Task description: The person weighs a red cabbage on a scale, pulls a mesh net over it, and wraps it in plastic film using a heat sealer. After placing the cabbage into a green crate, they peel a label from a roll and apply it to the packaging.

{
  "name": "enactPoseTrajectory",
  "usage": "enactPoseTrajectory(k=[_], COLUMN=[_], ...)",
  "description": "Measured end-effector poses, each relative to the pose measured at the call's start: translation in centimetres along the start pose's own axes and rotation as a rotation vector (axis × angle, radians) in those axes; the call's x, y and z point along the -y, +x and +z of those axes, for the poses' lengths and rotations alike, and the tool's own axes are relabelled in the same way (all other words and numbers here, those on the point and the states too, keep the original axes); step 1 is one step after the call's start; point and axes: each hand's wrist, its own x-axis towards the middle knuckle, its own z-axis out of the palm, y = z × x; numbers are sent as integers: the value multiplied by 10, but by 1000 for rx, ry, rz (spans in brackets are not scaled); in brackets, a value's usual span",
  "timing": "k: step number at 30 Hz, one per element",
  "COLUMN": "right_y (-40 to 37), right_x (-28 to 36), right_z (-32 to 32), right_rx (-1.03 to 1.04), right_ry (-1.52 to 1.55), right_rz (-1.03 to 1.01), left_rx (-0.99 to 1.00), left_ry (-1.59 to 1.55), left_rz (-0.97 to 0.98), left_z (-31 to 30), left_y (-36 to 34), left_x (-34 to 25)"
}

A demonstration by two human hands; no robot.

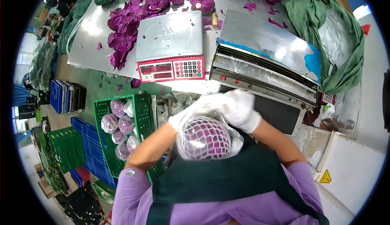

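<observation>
A purple cabbage (205, 139) in a white foam net and clear plastic film is held close against the dark apron. My left hand (199, 106), in a white glove, is at the top left of the wrapped cabbage, its fingers closed on the gathered film. Next to it, my right hand (241, 110), also gloved and blurred by motion, is closed at the film's upper right side. Both hands are just in front of the wrapping machine (264, 78) and below the red and silver scale (170, 42).
Purple leaves (122, 30) lie on the metal table (87, 42). A green crate (144, 111) with several netted cabbages stands at the left, beside a blue pallet (95, 152). A green sack (345, 42) is at the right, above a white cabinet (353, 164).
</observation>
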Motion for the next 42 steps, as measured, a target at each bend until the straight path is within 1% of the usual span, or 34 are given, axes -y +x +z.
enactPoseTrajectory(k=[1, 2, 3, 4, 5, 6, 8, 9, 10, 11, 12, 14, 15, 16, 18, 19, 20, 22, 23, 24, 25, 26, 27, 28, 30, 32, 34, 35, 36, 38, 39, 40, 42], right_y=[2, 22, 25, 36, 38, 43, 57, 64, 74, 86, 97, 120, 131, 140, 136, 134, 131, 123, 117, 116, 115, 109, 98, 48, 33, -6, -12, -14, -3, 21, 37, 41, 59], right_x=[-11, -15, -20, -21, -22, -22, -28, -25, -23, -23, -21, -9, 0, 11, 43, 49, 53, 60, 59, 63, 55, 50, 48, 11, 2, 0, 8, 4, 10, 37, 61, 69, 95], right_z=[-19, -42, -60, -74, -87, -93, -99, -98, -93, -87, -79, -61, -54, -44, -23, -20, -17, -6, 3, 0, 5, 2, -10, -17, -19, -14, -2, -2, 5, 28, 36, 48, 56], right_rx=[145, -24, -50, -146, -140, -172, -225, -249, -246, -225, -207, -95, 8, 110, 113, 251, 251, 428, 455, 652, 728, 857, 1021, 1029, 1102, 596, 310, 247, 333, 441, 478, 499, 614], right_ry=[1, 1, -4, 2, 87, 52, -23, -128, -120, -124, -131, 117, 106, 94, 227, 247, 261, 628, 846, 968, 1080, 1283, 1412, 1751, 1758, 1990, 2002, 1583, 1649, 1690, 1712, 1715, 1418], right_rz=[47, 17, 133, 112, 132, 91, 6, 2, -6, -113, -223, -311, -433, -554, -571, -497, -514, -405, -285, -47, -95, 55, 375, 1071, 985, 1416, 1558, 1626, 1553, 1326, 1218, 1112, 877], left_rx=[25, 55, 90, 123, 145, 224, 264, 255, 340, 423, 415, 508, 581, 573, 524, 479, 422, 267, 188, 93, 24, -47, -99, -146, -192, -155, -315, -349, -373, -453, -427, -327, -492], left_ry=[-198, -396, -347, -296, -169, -80, 12, 11, 202, 391, 392, 519, 628, 634, 579, 518, 438, 204, 62, -81, -217, -363, -502, -641, -865, -995, -935, -937, -948, -905, -1082, -1255, -1092], left_rz=[-223, -444, -496, -548, -547, -546, -549, -542, -458, -372, -367, -300, 91, 55, -32, -79, -114, -181, -204, -217, -223, -228, -225, -227, -220, -142, -171, -28, -3, 163, 140, 309, 619], left_z=[19, 34, 40, 43, 44, 40, 43, 41, 39, 39, 42, 48, 42, 36, 39, 39, 37, 33, 30, 28, 26, 24, 24, 23, 23, 28, 51, 53, 49, 31, 15, 3, 1], left_y=[-1, -1, 0, 1, 3, 6, 8, 9, 12, 13, 17, 24, 25, 24, 24, 23, 22, 19, 20, 17, 16, 13, 13, 11, -1, -23, -52, -58, -68, -90, -103, -120, -172], left_x=[-36, -68, -84, -94, -102, -100, -104, -102, -98, -95, -94, -94, -82, -72, -72, -69, -65, -46, -32, -19, -5, 9, 26, 39, 59, 61, 11, 4, 5, 8, 24, 38, 44])
